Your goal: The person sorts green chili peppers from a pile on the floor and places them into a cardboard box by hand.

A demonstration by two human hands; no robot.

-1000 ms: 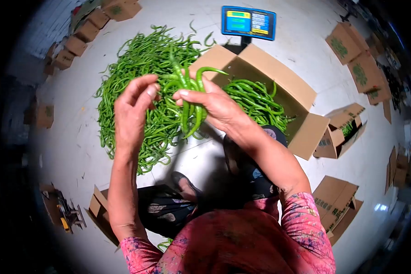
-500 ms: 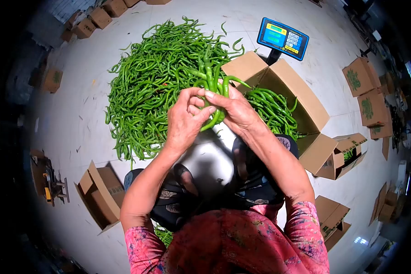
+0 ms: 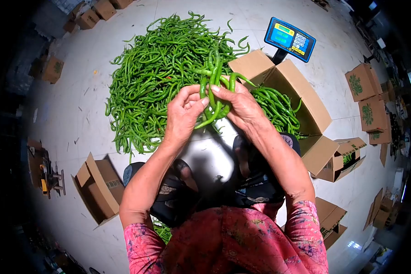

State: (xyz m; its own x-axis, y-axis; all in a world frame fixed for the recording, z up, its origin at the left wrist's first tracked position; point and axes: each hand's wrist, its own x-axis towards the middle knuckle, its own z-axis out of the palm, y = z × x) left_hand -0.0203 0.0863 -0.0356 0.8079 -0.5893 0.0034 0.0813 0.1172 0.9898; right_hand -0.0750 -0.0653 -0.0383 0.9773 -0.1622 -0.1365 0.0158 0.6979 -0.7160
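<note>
Both hands are together in front of me, over the near right side of a large heap of green chili peppers (image 3: 146, 86) on the floor. My right hand (image 3: 243, 104) is closed around a small bunch of long green peppers (image 3: 217, 75), its thumb across them. With thumb and fingers my left hand (image 3: 183, 112) pinches a pepper at the left side of that bunch. Just right of my hands, an open cardboard box (image 3: 302, 93) holds more green peppers (image 3: 276, 107), laid in roughly the same direction.
A scale display (image 3: 290, 39) on a post rises behind the box. An open carton (image 3: 98, 189) lies at left; another carton (image 3: 340, 160) with peppers sits at right. Stacked boxes (image 3: 369, 100) stand farther right, and several boxes line the far left.
The peppers in my hands have spread apart a little, and my left thumb has shifted down off my right thumb. The view has shifted slightly.
</note>
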